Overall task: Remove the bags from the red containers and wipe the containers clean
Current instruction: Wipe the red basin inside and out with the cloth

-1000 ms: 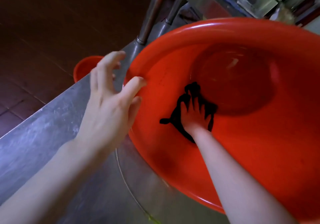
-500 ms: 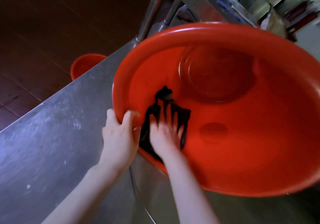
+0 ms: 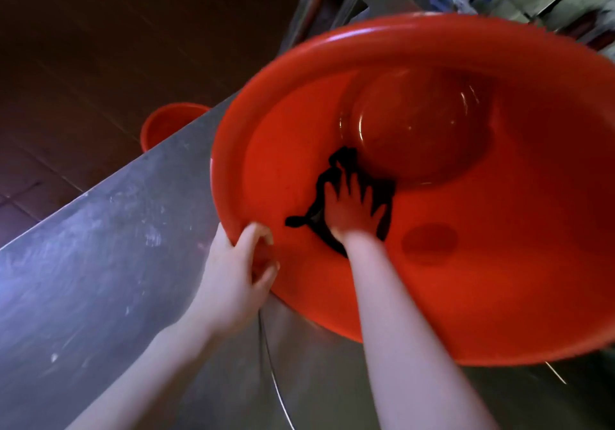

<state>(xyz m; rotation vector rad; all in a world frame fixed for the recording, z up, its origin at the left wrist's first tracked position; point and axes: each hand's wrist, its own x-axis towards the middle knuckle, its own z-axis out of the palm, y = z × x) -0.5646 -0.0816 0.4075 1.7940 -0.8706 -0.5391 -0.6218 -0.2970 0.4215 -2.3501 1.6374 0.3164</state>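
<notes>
You had two red containers in front of you: the large red basin (image 3: 499,280) and the small red basin (image 3: 166,127). You had one black cloth (image 3: 344,160), one steel table (image 3: 83,263) and two bare hands, your left hand (image 3: 233,273) and your right hand (image 3: 349,210). The clutter on the far shelves was too blurred for you to count.

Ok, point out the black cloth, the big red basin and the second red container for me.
black cloth (image 3: 346,163), head view, its bunched upper end.
big red basin (image 3: 399,35), head view, the far rim.
second red container (image 3: 169,123), head view, its visible inner wall.
</notes>
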